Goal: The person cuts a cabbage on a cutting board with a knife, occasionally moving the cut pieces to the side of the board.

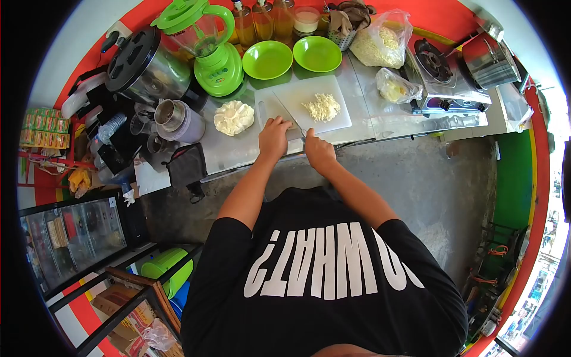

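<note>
A white cutting board (336, 89) lies on the metal counter. On its right half sits a pile of pale shredded vegetable (322, 107). My right hand (320, 149) is closed round the handle of a knife (289, 111), whose blade points up and left across the board. My left hand (275, 137) rests at the board's lower left, fingers curled together; whatever is under them is hidden. Left of the board stands a pale, lobed cabbage-like head (234, 118). Two green bowls (267, 60) are behind the board.
A green blender (218, 68), a large steel pot (143, 65) and a metal-topped container (181, 122) stand at the left. Bottles (263, 21) line the back. Toward the right are a bag of shreds (380, 44), a smaller bag (397, 87) and a gas stove (449, 104).
</note>
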Available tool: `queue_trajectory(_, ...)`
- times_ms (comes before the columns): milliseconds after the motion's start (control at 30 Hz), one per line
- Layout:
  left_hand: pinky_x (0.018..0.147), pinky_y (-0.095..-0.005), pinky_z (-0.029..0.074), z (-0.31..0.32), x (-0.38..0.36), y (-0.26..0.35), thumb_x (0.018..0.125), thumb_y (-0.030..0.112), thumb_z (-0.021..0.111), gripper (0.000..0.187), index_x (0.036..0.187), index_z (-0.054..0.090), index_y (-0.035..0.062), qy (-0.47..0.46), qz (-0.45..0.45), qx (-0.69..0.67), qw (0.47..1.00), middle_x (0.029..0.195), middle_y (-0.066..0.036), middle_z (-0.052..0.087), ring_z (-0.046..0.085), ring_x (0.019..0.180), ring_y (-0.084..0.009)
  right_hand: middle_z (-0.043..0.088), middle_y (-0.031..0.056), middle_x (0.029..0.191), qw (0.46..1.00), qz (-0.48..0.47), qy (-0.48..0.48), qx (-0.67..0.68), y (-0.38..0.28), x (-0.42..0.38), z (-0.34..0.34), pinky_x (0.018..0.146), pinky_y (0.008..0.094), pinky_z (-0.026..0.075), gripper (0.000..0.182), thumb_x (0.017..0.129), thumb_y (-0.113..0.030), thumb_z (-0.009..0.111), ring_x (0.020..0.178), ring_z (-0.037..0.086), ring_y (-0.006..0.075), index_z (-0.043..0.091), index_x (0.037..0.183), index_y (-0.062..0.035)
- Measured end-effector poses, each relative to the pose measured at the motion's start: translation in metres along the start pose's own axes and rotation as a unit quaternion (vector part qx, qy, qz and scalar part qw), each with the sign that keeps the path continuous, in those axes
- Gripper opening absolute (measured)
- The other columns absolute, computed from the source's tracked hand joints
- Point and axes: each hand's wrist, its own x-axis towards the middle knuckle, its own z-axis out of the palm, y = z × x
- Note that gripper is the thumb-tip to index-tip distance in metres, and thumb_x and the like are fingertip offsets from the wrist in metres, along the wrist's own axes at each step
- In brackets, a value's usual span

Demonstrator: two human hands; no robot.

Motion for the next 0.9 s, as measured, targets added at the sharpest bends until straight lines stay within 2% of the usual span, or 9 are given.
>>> queue_trajectory(100,0.079,-0.0375,0.055,0.0,-0.001,-0.001,0.08,-0.004,0.059,0.032,0.1,0.075,0.0152,-0.003,0.007,0.005,1.0,0.097,-0.001,0.063,0.06,0.099,-0.026,0.073,0.0254,0.097,1.0,-0.007,0.001,0.005,0.0,0.005,-0.002,0.08,0.0477,0.059,0.025,0.096,-0.01,0.054,0.093,0.074,0.04,0.045,0.117,0.0004)
queue_trajectory(200,0.079,-0.0375,0.055,-0.001,0.0,0.0,0.08,-0.004,0.059,0.031,0.099,0.075,0.0156,0.002,0.009,0.006,1.0,0.097,-0.001,0.063,0.061,0.099,-0.0256,0.075,0.0213,0.093,0.998,-0.042,0.023,-0.04,0.001,0.005,-0.007,0.075,0.045,0.061,0.022,0.098,-0.012,0.052,0.087,0.076,0.0353,0.046,0.116,-0.0005)
queue_trajectory(267,0.079,-0.0389,0.054,0.0,0.0,-0.001,0.088,0.005,0.061,0.021,0.099,0.075,0.0155,0.002,-0.002,0.007,1.0,0.096,0.0,0.065,0.062,0.097,-0.0256,0.073,0.0247,0.096,1.0,-0.01,0.0,0.005,-0.003,0.001,-0.006,0.079,0.0473,0.06,0.027,0.095,-0.009,0.056,0.093,0.074,0.0395,0.044,0.117,0.001)
queue_trajectory(600,0.079,-0.0393,0.054,-0.003,0.002,0.001,0.087,0.005,0.062,0.021,0.1,0.075,0.0158,-0.003,0.003,0.009,1.0,0.095,0.0,0.065,0.062,0.096,-0.0259,0.074,0.0241,0.095,0.999,-0.016,-0.007,-0.033,-0.008,0.001,-0.009,0.077,0.0461,0.06,0.024,0.095,-0.008,0.055,0.09,0.075,0.0378,0.045,0.116,-0.0002)
queue_trajectory(667,0.078,-0.0389,0.055,-0.003,0.002,0.0,0.081,-0.003,0.059,0.03,0.099,0.074,0.0157,-0.008,0.005,0.008,1.0,0.096,-0.001,0.063,0.061,0.098,-0.0265,0.074,0.0228,0.093,1.0,0.012,0.012,-0.004,-0.007,0.002,0.003,0.076,0.0449,0.06,0.027,0.094,-0.009,0.059,0.087,0.075,0.0365,0.045,0.115,-0.0001)
queue_trajectory(800,0.078,-0.0387,0.055,-0.003,0.0,0.001,0.081,-0.003,0.059,0.029,0.099,0.074,0.0157,0.003,0.012,0.013,1.0,0.096,-0.001,0.064,0.061,0.097,-0.0265,0.075,0.0218,0.092,1.0,0.014,0.027,0.0,-0.013,0.007,0.002,0.075,0.0438,0.061,0.027,0.094,-0.01,0.059,0.086,0.075,0.036,0.046,0.114,-0.0001)
queue_trajectory(900,0.078,-0.0385,0.055,-0.005,0.003,0.002,0.082,-0.001,0.06,0.028,0.099,0.074,0.0161,0.006,0.022,0.008,1.0,0.097,-0.001,0.064,0.061,0.097,-0.0263,0.075,0.0214,0.091,0.999,-0.026,0.028,-0.027,-0.012,0.007,-0.008,0.074,0.044,0.061,0.024,0.096,-0.011,0.056,0.086,0.076,0.0351,0.046,0.115,0.0001)
